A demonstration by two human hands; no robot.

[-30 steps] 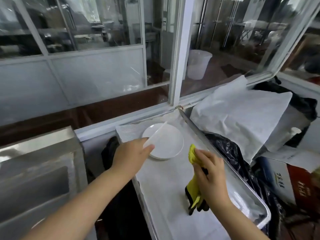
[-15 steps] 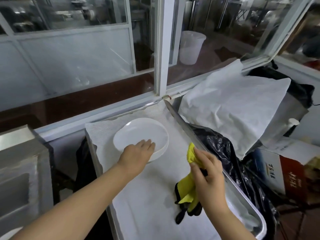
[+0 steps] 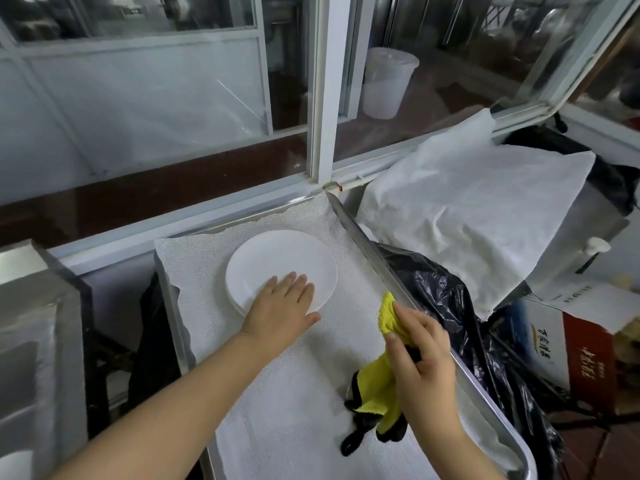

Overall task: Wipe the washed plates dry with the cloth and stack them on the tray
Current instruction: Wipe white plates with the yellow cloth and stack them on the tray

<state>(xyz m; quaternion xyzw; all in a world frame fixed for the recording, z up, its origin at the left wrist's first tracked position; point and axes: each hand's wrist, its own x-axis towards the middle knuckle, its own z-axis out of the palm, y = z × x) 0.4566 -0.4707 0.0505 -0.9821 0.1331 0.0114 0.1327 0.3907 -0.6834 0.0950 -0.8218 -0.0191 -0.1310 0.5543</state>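
Left hand (image 3: 280, 306) with straight fingers flat on stacked white plates (image 3: 281, 270) in lined metal tray (image 3: 375, 240), right hand (image 3: 420, 363) gripping yellow-and-black cloth (image 3: 375, 393)

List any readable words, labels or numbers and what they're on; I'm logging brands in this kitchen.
Cardboard box, white flap: a short line of dark print, too blurred to read.
Same box, white and red side: vertical brush-style characters, too blurred to quote.
Tray, plates and cloth: no text.
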